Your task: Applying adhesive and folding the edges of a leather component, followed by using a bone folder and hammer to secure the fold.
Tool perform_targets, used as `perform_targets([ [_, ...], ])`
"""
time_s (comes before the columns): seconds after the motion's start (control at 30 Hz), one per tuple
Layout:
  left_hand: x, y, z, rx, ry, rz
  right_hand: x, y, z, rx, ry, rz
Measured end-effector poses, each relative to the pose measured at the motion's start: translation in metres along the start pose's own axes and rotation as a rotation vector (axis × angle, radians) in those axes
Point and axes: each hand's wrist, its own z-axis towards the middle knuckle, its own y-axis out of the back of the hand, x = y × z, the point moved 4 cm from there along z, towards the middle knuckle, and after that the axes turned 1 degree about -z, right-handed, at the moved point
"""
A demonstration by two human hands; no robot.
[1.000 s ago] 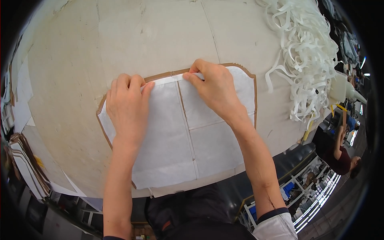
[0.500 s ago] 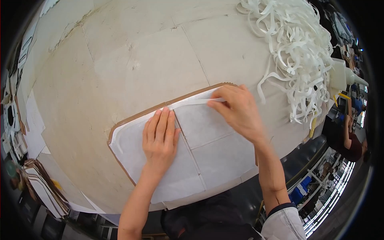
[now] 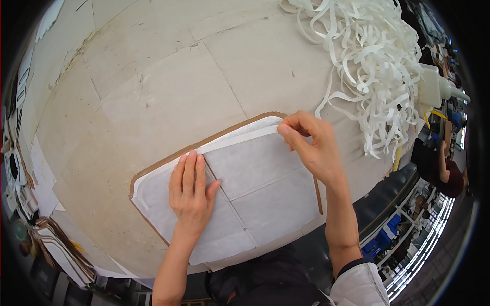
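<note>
A panel with a white, cloth-like lining (image 3: 245, 173) and a brown edge (image 3: 204, 143) lies on the table in front of me. Across its left part rests my left hand (image 3: 193, 191), flat, thumb apart, fingertips at the far edge over a narrow white tape (image 3: 240, 140). The tape runs rightward from those fingertips to my right hand (image 3: 311, 143), whose thumb and forefinger pinch it near the panel's far right corner. Between the hands the tape is stretched straight, a little inside the brown edge. A seam divides the panel beside my left hand.
A tangled heap of white tape strips (image 3: 377, 76) covers the far right of the table (image 3: 153, 76). Beside it lies a white bottle with a nozzle (image 3: 431, 86). Stacked brown-edged panels (image 3: 61, 250) stand at the lower left. Another person (image 3: 449, 176) is at the right.
The tape between my hands is straighter and angled a little off the far edge. My left thumb has spread outward. The panel and both hands appear slightly farther left in the picture.
</note>
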Motion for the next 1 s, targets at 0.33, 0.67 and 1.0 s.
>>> perform_targets([
  [0.33, -0.006, -0.005, 0.001, 0.020, 0.018, 0.016, -0.015, -0.006, 0.009, -0.079, -0.013, -0.079],
  [0.67, -0.012, -0.008, 0.000, 0.043, 0.057, 0.059, -0.017, -0.013, 0.010, -0.150, 0.082, -0.176],
  [1.0, -0.015, -0.009, 0.002, 0.107, 0.099, 0.084, -0.024, -0.022, 0.010, -0.251, 0.210, -0.220],
])
